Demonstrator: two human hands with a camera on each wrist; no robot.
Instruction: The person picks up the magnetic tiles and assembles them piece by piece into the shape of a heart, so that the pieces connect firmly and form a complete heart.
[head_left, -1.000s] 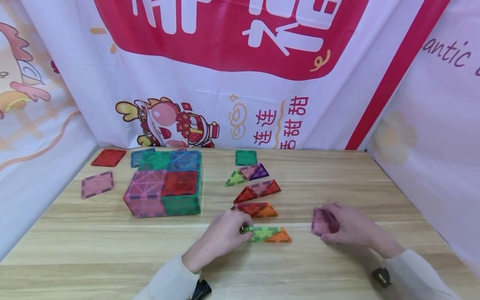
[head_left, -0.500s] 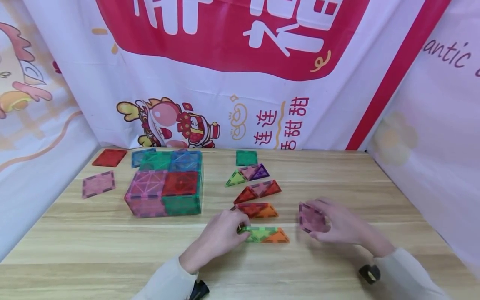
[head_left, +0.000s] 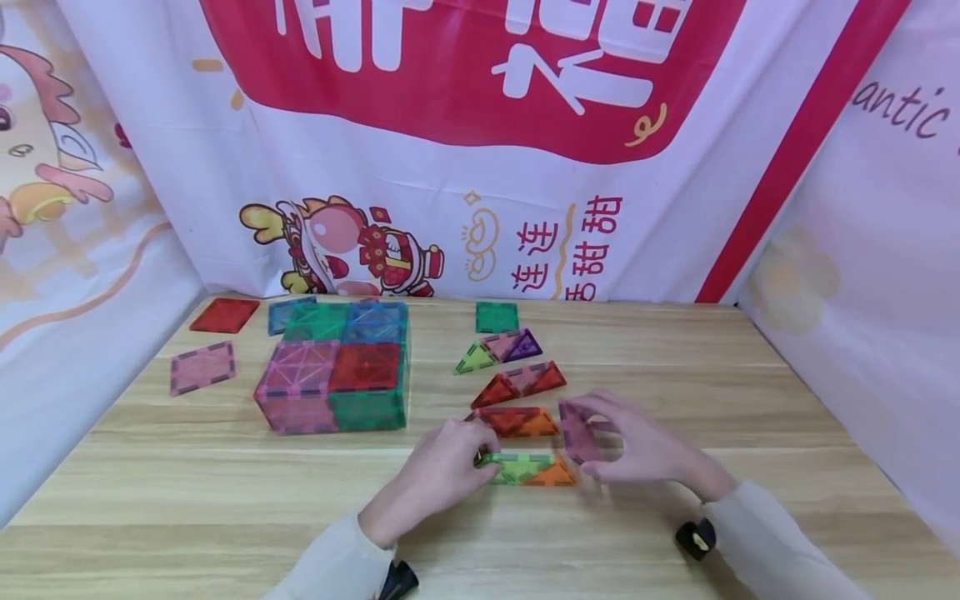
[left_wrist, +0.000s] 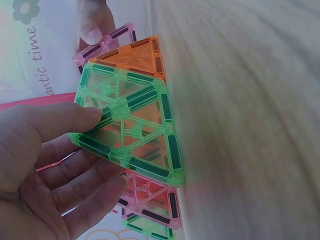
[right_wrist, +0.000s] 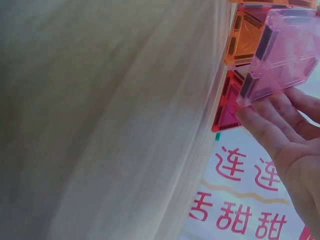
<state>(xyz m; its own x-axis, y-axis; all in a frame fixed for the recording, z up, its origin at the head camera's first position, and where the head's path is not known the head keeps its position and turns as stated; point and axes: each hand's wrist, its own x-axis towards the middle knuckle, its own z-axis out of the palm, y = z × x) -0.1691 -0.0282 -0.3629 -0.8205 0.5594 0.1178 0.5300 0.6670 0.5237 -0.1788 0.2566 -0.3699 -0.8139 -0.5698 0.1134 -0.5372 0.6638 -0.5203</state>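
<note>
My left hand (head_left: 444, 467) pinches the left end of an upright strip of translucent magnetic tiles. In the left wrist view, its thumb lies on the near face of the green triangular tiles (left_wrist: 136, 131), fingers behind. An orange triangular tile (head_left: 551, 473) adjoins the green at the strip's right end. My right hand (head_left: 641, 442) holds a pink square magnetic tile (head_left: 576, 435) on edge, near the right ends of the front strips. Whether it touches them cannot be told. Behind the green strip stands a red and orange strip (head_left: 517, 422).
A block of pink, red, green and blue tiles (head_left: 367, 367) stands at left. Further back are a red strip (head_left: 525, 379), a lime, pink and purple strip (head_left: 498, 347) and a green square (head_left: 497, 317). Loose red (head_left: 225, 315) and pink (head_left: 202, 367) squares lie far left.
My right hand has carried the pink square tile leftward, up to the right ends of the strips. My left hand has stayed on the green strip almost unmoved.
</note>
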